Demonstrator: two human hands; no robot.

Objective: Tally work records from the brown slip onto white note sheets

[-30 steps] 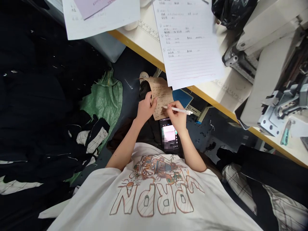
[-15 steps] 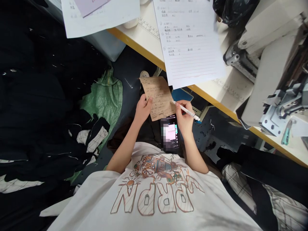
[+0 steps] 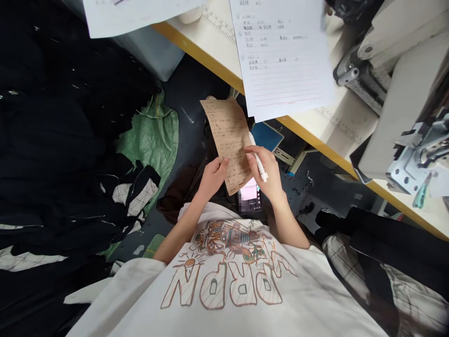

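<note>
containers first. grey bin [image 3: 154,51] under the table's far left side, only its outer wall in view; contents cannot be told. green sack [image 3: 154,126] slumped on the floor, dark garments [image 3: 52,140] heaped over and beside it, white checked cloth [image 3: 140,196] showing among them; what lies inside the sack is hidden. black plastic bag [image 3: 354,9] crumpled at the top of the view, contents not visible.

surface: white table [image 3: 343,126], yellow front edge, ruler markings printed along it. lined white sheet [image 3: 291,89] with handwriting on its upper part, lower corner jutting past the edge. second white sheet [image 3: 136,18] at upper left, also overhanging. sewing machine [image 3: 403,93] at the right, teal snips [image 3: 423,192] near its metal parts.

hands: brown sheet, handwritten [image 3: 228,140], held over the lap, tilted, in front of the table. left hand [image 3: 213,177] pinches its left edge, thumb on top. right hand [image 3: 267,171] at the opposite edge, fingers closed round a white pen [image 3: 258,164]; whether the pen touches the paper cannot be told. phone [image 3: 250,201], screen lit, on the lap, partly covered by the sheet's lower end.

room: dark floor [image 3: 191,93] with scattered scraps; blue pedal [image 3: 268,135] below the table; more dark cloth with checked lining [image 3: 347,267] at the right.
</note>
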